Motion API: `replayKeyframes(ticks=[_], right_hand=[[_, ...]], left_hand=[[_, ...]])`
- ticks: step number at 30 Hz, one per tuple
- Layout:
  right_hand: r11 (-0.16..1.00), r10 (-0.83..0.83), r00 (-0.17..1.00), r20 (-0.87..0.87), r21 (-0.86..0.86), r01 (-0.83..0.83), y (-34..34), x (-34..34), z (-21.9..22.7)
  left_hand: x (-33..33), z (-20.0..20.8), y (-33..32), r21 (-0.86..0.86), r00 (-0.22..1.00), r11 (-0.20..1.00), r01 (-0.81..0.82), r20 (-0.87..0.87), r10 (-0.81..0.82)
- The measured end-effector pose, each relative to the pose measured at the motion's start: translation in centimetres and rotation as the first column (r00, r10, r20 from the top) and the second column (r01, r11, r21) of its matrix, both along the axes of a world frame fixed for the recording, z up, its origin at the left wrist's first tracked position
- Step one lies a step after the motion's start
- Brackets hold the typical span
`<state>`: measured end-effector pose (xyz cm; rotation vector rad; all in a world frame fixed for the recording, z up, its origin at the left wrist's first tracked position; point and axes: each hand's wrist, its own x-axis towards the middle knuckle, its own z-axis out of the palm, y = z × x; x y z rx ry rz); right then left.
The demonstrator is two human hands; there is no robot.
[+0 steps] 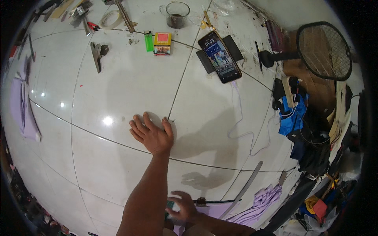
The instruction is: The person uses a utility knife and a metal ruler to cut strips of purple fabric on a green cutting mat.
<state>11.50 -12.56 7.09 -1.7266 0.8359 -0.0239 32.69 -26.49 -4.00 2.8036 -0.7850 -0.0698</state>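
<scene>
My left hand is palm down at the white tiled floor, its fingers spread and holding nothing. Whether it presses on the tile or hovers just over it is hard to tell. Lower down, my right hand is half curled with fingers apart, beside a small green thing partly covered by my left forearm. Under and beside my right hand lies lilac cloth, with a small dark item at its upper edge. A long thin metal strip slants across the cloth's right side.
Ahead lie a phone on a dark stand, a green lighter, a small yellow box, a glass mug, tape and a metal clamp. Folded lilac cloth is left; a mesh racket and cable are right.
</scene>
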Motion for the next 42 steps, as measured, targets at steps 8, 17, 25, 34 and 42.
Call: replayKeyframes(ticks=[8, 17, 25, 34, 42], right_hand=[[0.994, -0.100, 0.993, -0.069, -0.050, 0.097, 2.2, -2.7, -1.0], [0.950, -0.302, 0.911, -0.279, -0.008, 0.312, 10.5, -15.4, 4.0], [0.802, -0.585, 0.395, -0.709, -0.430, 0.415, 43.5, -43.2, 12.8], [0.198, -0.058, 0.124, -0.991, 0.110, 0.974, 72.0, -50.1, 14.3], [0.294, -0.762, 0.099, -0.640, -0.206, 0.933, 67.4, -48.7, 7.5]], left_hand=[[-0.1, -0.6, 0.6, -0.027, 0.998, 1.000, 0.007, 0.068, -0.006], [1.1, -2.3, 1.1, -0.038, 0.992, 0.997, 0.073, 0.102, -0.069], [5.4, 1.2, 19.9, -0.434, 0.785, 0.689, 0.580, 0.072, -0.615], [-7.0, 6.5, 62.0, 0.318, 0.882, 0.826, 0.466, -0.092, -0.462], [-8.9, -1.9, 67.5, 0.031, 0.675, 1.000, -0.004, -0.737, 0.026]])
